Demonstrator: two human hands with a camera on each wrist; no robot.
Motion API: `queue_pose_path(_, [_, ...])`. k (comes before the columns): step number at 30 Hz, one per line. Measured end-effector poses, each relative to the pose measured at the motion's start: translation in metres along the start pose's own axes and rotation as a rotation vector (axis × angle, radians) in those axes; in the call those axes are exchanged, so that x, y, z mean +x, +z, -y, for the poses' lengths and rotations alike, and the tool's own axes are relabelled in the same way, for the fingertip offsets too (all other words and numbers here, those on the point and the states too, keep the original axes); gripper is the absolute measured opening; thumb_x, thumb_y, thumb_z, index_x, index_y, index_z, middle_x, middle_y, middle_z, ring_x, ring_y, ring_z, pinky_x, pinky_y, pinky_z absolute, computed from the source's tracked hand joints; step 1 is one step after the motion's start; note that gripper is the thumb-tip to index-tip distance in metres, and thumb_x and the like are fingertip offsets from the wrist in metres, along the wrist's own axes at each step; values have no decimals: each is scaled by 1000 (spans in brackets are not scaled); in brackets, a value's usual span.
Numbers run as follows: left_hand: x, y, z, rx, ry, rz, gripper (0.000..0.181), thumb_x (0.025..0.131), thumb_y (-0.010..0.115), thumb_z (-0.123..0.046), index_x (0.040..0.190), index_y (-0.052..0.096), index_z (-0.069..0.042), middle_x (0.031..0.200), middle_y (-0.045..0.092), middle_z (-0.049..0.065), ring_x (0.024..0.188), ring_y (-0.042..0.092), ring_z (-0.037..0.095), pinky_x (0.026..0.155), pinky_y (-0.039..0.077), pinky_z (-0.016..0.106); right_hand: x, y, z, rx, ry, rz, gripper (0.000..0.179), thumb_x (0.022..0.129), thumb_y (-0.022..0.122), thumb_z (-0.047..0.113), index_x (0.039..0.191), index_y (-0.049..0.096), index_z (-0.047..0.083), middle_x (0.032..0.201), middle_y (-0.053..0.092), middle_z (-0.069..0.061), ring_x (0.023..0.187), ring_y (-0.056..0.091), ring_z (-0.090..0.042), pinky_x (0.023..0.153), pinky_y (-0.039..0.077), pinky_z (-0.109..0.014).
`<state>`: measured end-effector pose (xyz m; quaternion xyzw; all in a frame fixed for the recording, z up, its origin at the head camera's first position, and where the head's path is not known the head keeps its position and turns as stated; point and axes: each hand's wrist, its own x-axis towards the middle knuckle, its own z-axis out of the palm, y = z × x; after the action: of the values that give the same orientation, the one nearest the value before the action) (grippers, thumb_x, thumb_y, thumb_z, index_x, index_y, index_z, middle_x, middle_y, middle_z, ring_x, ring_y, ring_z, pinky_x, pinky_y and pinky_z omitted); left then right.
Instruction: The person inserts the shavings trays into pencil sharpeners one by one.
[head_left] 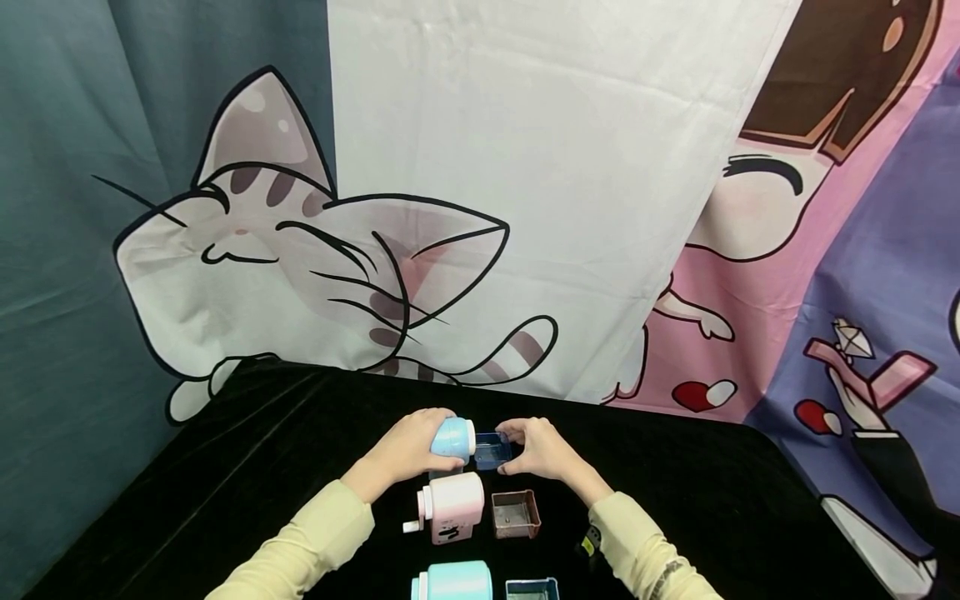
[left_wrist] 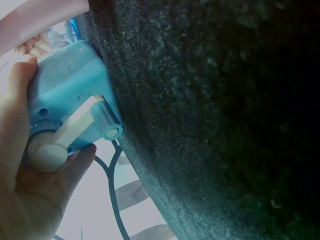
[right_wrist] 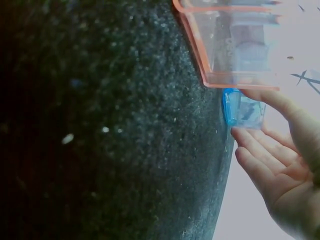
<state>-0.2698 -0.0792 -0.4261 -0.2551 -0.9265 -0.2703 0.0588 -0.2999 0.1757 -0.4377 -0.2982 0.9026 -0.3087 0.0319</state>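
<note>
My left hand (head_left: 408, 447) grips a blue pencil sharpener (head_left: 452, 440) at the back of the row. In the left wrist view, its pale crank (left_wrist: 75, 120) shows on the near end, with thumb and fingers round the blue body (left_wrist: 75, 75). To its right, my right hand (head_left: 542, 450) holds a clear blue drawer (head_left: 492, 451) between thumb and fingers. The right wrist view has the thumb above and the fingers below that drawer (right_wrist: 244, 107). In the head view, the drawer sits close beside the sharpener's white-rimmed end.
Nearer me stand a pink crank sharpener (head_left: 454, 507) and a brownish see-through drawer (head_left: 515, 513). A teal sharpener (head_left: 453, 581) and another drawer (head_left: 532, 590) lie at the bottom edge. Black cloth (head_left: 360, 550) covers the table; a printed curtain (head_left: 562, 208) hangs behind.
</note>
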Motion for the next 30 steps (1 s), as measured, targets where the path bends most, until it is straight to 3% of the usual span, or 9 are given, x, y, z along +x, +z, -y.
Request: queue_pose_path(30, [2, 2, 4, -3, 20, -8, 63, 72, 79, -43, 120, 58, -8, 109, 65, 5, 89, 57, 13, 77, 51, 34, 5, 4, 12, 0, -4, 50, 60, 68, 86, 22, 119, 62, 0, 118, 67, -14, 102, 68, -24, 86, 55, -35])
